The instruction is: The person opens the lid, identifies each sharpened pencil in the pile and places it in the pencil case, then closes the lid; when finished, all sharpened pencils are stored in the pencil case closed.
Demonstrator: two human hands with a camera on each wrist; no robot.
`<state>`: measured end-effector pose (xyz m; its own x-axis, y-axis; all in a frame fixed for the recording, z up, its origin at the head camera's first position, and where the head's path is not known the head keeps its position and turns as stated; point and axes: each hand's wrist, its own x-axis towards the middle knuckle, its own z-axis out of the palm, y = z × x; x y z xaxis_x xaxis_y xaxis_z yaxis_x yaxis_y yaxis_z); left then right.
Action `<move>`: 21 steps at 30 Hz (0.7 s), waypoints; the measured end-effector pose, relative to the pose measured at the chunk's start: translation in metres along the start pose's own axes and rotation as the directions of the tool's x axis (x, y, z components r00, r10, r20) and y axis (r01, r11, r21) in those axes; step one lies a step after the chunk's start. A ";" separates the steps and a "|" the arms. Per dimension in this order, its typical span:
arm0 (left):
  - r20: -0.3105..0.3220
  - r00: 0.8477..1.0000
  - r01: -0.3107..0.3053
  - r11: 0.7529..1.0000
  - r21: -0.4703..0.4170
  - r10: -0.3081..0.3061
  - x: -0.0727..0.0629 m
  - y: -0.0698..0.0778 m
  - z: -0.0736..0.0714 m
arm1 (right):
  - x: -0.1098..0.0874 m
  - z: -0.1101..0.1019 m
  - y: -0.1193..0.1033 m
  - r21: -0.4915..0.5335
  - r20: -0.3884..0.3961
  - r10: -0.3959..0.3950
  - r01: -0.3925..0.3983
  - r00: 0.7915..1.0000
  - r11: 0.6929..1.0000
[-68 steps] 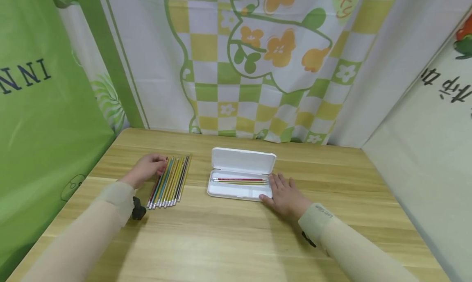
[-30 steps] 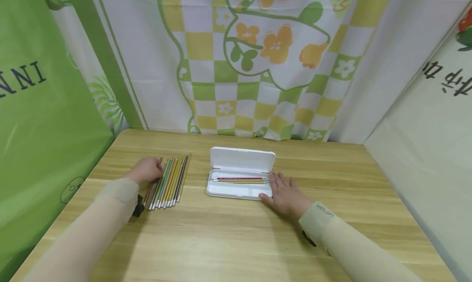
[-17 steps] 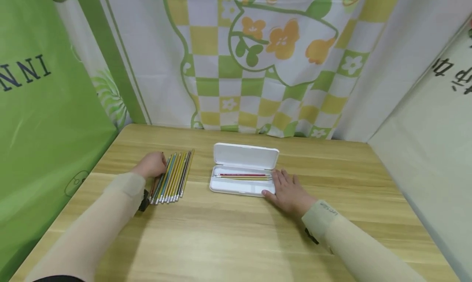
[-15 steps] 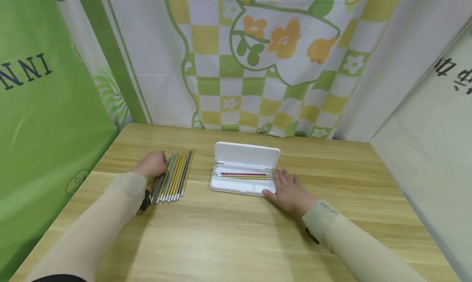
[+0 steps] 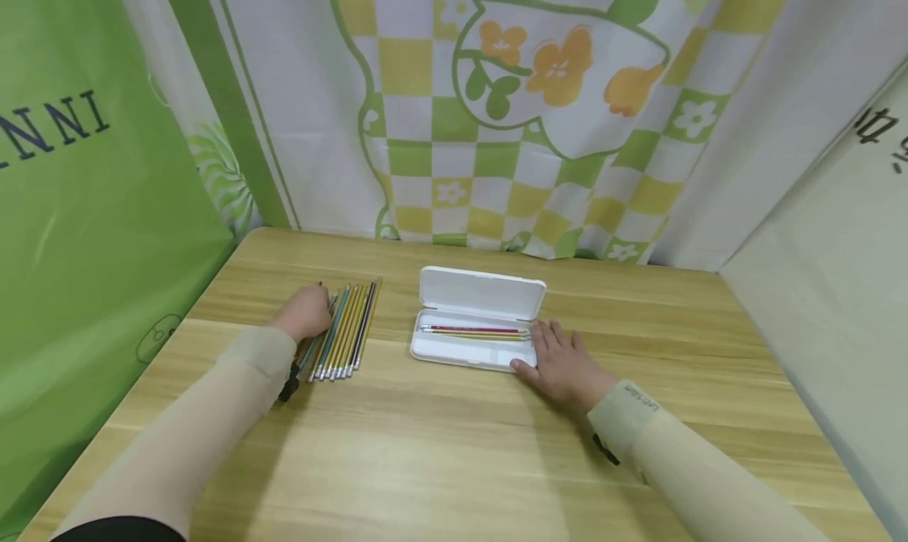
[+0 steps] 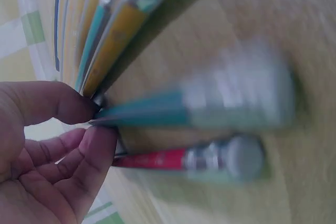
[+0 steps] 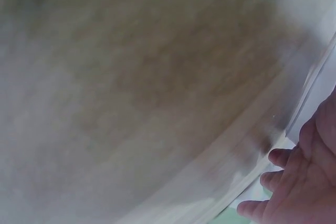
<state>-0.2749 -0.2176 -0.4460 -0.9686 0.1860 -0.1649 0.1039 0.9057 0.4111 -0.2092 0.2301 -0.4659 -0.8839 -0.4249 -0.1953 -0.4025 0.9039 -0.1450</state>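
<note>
My left hand [image 5: 307, 311] is at the left side of a row of pencils [image 5: 349, 333] on the table. In the left wrist view its thumb and index finger pinch a teal pencil [image 6: 152, 109], whose silver eraser end is blurred. A red pencil [image 6: 157, 159] lies just beside it, partly behind the fingers. My right hand [image 5: 567, 367] rests with fingers spread against the right end of a white pencil case [image 5: 454, 358], its thumb at the front corner. The case's lid is up, and a red pencil [image 5: 475, 329] lies inside with yellow ones [image 5: 482, 338].
The wooden table [image 5: 426, 447] reaches back to a checked, flowered curtain [image 5: 489, 164]. A green cloth [image 5: 106, 235] hangs at the left and a pale panel [image 5: 830, 290] stands at the right.
My left hand first shifted a red pencil left, apart from the row, then took hold of the teal pencil and drew it slightly away. The right hand stays at the case; the head view shifts slightly.
</note>
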 end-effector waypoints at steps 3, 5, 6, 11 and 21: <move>0.005 1.000 0.012 0.999 -0.037 -0.012 0.002 -0.002 0.001 | 0.001 0.002 0.002 -0.002 -0.007 0.004 -0.004 1.000 1.000; 0.035 0.999 0.033 0.995 -0.097 -0.030 0.002 -0.005 0.000 | 0.001 0.002 0.003 -0.008 0.000 0.008 -0.008 1.000 1.000; 0.055 0.998 0.049 0.988 -0.148 -0.042 0.002 -0.007 -0.001 | 0.001 0.003 0.003 -0.012 0.008 0.012 -0.012 1.000 1.000; 0.140 0.988 0.120 0.882 -0.456 -0.062 -0.002 -0.015 -0.007 | -0.001 0.002 0.003 -0.016 0.039 0.025 -0.024 0.999 1.000; 0.174 0.982 0.082 0.656 -0.751 0.076 -0.003 -0.019 -0.015 | -0.004 -0.006 -0.004 0.011 0.034 0.013 -0.013 0.999 1.000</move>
<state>-0.2777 -0.2410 -0.4398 -0.9037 0.3179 -0.2867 -0.1810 0.3232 0.9289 -0.2058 0.2285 -0.4586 -0.8804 -0.4148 -0.2300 -0.3882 0.9088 -0.1528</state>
